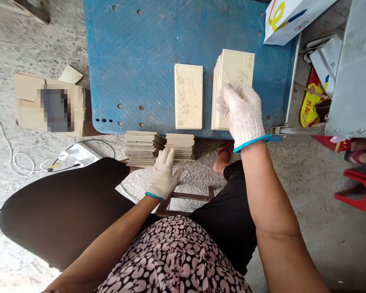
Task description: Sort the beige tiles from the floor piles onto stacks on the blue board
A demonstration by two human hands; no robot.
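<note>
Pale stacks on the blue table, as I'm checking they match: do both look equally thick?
No, the stack by the right hand shows many layered edges, while the other stack shows only a few.

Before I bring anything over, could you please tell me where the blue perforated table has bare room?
The widest bare patch on the blue perforated table lies left of the low stack of cream rectangular pieces; another lies beyond it, reaching toward the white paper bag. The near right is crowded: the taller cream stack stands there, the white-gloved right hand over it.
</note>
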